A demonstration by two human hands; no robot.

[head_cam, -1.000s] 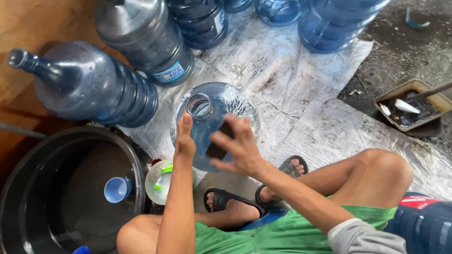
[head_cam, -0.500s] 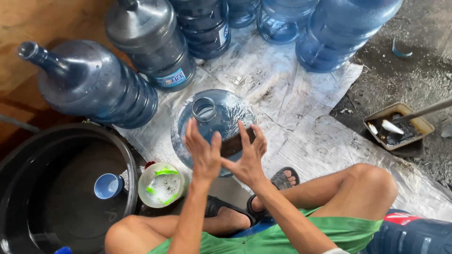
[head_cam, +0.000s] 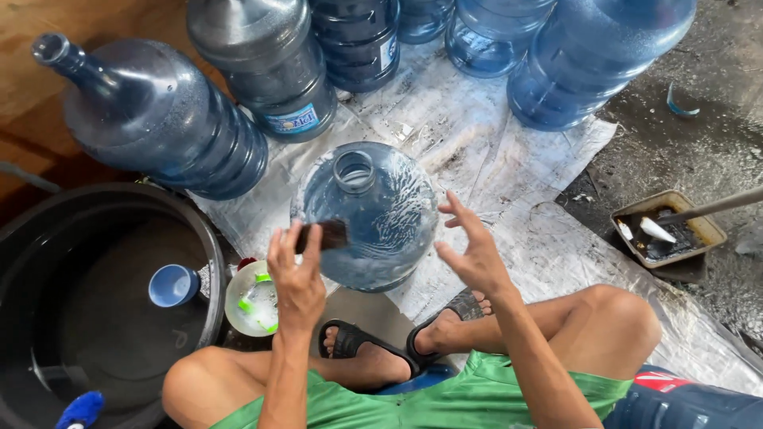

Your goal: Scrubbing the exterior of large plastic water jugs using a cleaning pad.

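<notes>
- Head view: a person is sitting low on the floor, a big clear-blue water jug [head_cam: 367, 214] standing upright on a grey plastic sheet [head_cam: 509, 159] just in front of the sandalled feet.
- Left hand [head_cam: 296, 280] is pinching a small dark scrub pad [head_cam: 324, 235], holding it against the jug's near left shoulder.
- Right hand [head_cam: 475, 253] is hovering just beside the jug's right wall, grip spread, holding nothing.
- Jug is looking wet and soapy, so likely slippery; it is looking empty, so probably light, with stiff but slightly flexing plastic walls.
- Best hold is looking like the narrow neck at the top or both palms on the sides.
- A black tub [head_cam: 103, 310] holding a small blue cup [head_cam: 173, 284] is sitting at the left, a white bowl [head_cam: 253, 299] beside it.
- More jugs are standing and lying behind.
</notes>
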